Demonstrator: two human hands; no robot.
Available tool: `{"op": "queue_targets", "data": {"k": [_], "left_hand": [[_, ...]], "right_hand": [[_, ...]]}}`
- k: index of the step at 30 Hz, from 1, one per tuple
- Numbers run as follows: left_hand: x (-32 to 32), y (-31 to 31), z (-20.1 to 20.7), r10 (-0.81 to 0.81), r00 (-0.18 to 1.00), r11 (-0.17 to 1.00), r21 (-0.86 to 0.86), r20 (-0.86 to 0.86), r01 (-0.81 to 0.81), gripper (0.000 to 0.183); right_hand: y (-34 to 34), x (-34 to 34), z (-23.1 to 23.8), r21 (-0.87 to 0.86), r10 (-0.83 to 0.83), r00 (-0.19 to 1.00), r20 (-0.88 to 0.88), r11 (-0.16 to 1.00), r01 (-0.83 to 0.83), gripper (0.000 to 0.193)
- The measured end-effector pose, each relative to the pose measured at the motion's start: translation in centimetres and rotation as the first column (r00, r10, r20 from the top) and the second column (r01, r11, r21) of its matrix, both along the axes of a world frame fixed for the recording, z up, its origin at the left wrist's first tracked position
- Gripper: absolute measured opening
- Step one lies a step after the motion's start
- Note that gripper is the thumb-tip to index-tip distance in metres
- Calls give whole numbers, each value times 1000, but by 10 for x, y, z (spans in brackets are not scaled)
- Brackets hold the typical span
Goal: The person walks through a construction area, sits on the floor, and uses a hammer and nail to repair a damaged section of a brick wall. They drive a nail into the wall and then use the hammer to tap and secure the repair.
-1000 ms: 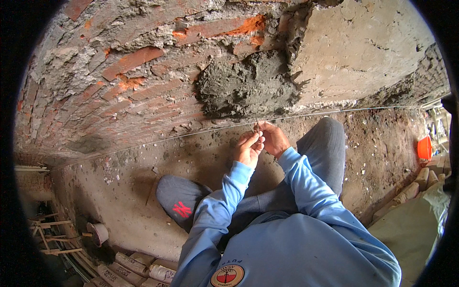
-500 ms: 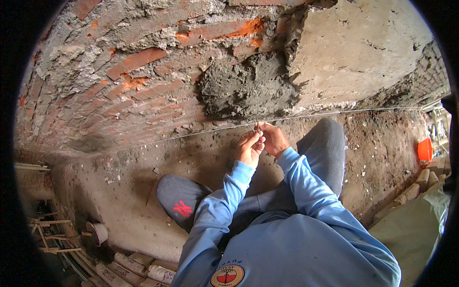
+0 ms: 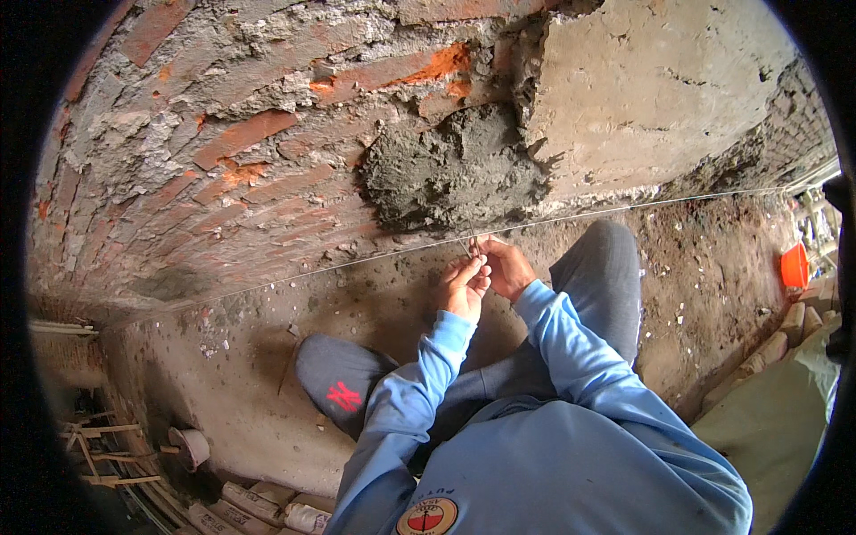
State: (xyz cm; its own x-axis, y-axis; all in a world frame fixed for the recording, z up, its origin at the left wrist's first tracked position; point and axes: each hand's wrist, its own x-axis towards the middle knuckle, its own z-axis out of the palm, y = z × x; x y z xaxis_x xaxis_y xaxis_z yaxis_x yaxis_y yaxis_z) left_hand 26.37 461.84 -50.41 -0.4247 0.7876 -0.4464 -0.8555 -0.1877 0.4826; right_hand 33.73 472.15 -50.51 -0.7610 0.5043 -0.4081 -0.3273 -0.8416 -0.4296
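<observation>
Broadly, a rough, crumbling red-brick and grey-mortar wall rises beyond a brown earthen floor strewn with pale chips. On the wall's right, a smooth, pale grey-beige plaster layer ends in a ragged edge, and just beside it sits a lumpy, dark grey mortar patch. Printed paper sacks lie at the lower left; an orange plastic bucket stands far right. Below the dark patch, the bare left hand and bare right hand meet, fingertips of both clamped on a slim, dark, stick-like piece. A thin, whitish string runs along the wall's foot, passing just beyond the fingers; whether it touches the piece I cannot tell.
</observation>
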Motion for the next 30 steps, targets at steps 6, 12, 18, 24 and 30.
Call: {"op": "queue_targets", "data": {"k": [6, 12, 18, 24, 30], "left_hand": [[2, 1, 0, 12, 1000, 1000, -6, 8, -12, 10], [-1, -1, 4, 37, 998, 999, -10, 53, -36, 10], [6, -34, 12, 97, 975, 994, -70, 198, -84, 10], [10, -85, 5, 228, 955, 965, -172, 190, -196, 10], [-4, -100, -3, 318, 934, 938, -199, 165, -284, 11]], "right_hand": [[-2, 5, -3, 72, 30, 998, -55, 997, -26, 11], [-7, -1, 0, 72, -67, 997, 27, 995, 65, 8], [-29, -6, -5, 674, -482, 812, 330, 722, 154, 41], [-53, -24, -10, 902, -549, 755, 359, 413, -128, 78], [-61, -37, 1, 896, -502, 785, 363, 420, -146, 86]]}}
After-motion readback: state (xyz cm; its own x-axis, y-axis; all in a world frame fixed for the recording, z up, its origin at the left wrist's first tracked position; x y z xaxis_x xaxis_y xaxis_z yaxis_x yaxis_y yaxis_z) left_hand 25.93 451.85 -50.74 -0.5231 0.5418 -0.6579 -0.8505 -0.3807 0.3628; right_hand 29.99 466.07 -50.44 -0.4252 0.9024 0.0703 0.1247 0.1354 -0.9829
